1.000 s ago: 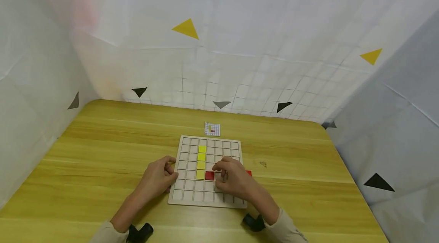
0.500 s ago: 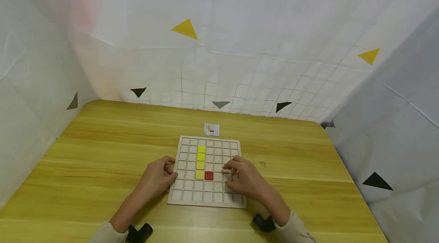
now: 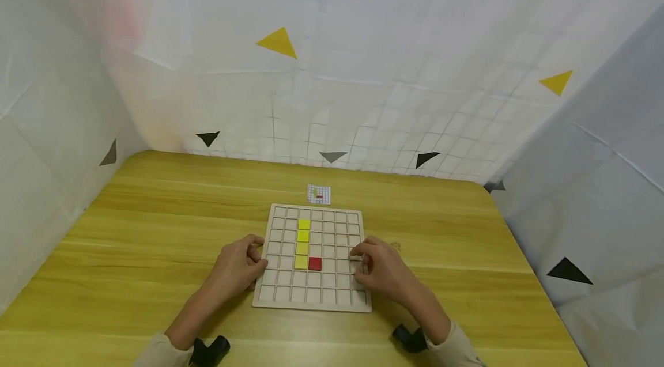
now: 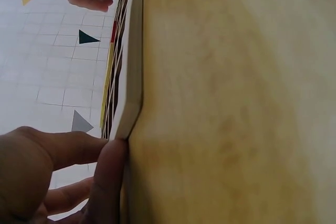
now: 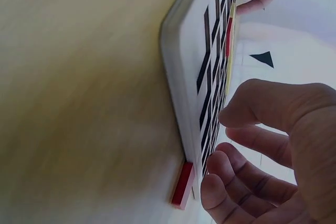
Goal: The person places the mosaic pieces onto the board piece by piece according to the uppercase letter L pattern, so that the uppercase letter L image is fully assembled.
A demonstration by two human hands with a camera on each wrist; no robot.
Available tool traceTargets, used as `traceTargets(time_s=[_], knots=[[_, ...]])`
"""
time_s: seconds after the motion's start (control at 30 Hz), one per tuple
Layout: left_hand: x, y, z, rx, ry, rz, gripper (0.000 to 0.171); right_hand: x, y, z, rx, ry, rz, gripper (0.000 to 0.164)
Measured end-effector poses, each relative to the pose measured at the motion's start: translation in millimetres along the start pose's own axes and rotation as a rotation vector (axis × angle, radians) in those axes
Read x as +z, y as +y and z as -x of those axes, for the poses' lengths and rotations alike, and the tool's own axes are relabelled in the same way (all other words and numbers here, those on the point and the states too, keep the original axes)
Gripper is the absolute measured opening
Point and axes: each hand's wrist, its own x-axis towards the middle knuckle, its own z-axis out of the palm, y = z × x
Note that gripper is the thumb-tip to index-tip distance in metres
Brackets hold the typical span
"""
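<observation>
A pale wooden grid board (image 3: 329,282) lies on the table, with a column of several yellow tiles (image 3: 302,235) and one red tile (image 3: 314,264) beside the lowest of them. My left hand (image 3: 234,266) pinches the board's left edge between thumb and finger, as the left wrist view shows close up. Over the right edge hovers my right hand (image 3: 385,270), its fingers loosely bent and nothing between them. A second red tile (image 5: 183,184) rests on the table against the board's side in the right wrist view; the right hand hides it in the head view.
A small card (image 3: 319,194) printed with a coloured grid pattern lies behind the board. The wooden table (image 3: 171,205) is bounded by white sheets (image 3: 363,96) at the back and sides. A black wrist mount (image 3: 410,338) hangs below the right forearm.
My right hand has moved right, from beside the placed red tile to the board's right edge, covering the loose red tile in the head view. The left hand stays put.
</observation>
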Motion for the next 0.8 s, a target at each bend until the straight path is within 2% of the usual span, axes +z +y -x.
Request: traceTargets(time_s=[0.3, 0.53, 0.8], knots=[[-0.9, 1.9, 0.8, -0.004, -0.004, 0.001, 0.042, -8, 6, 6, 0.013, 0.032, 0.033, 0.028], [-0.8, 1.4, 1.2, 0.000, -0.006, 0.003, 0.041, -11, 11, 8, 0.045, 0.026, 0.017, 0.030], [-1.0, 0.7, 1.1, 0.003, -0.011, 0.006, 0.042, -10, 16, 12, 0.038, 0.029, 0.035, 0.029]])
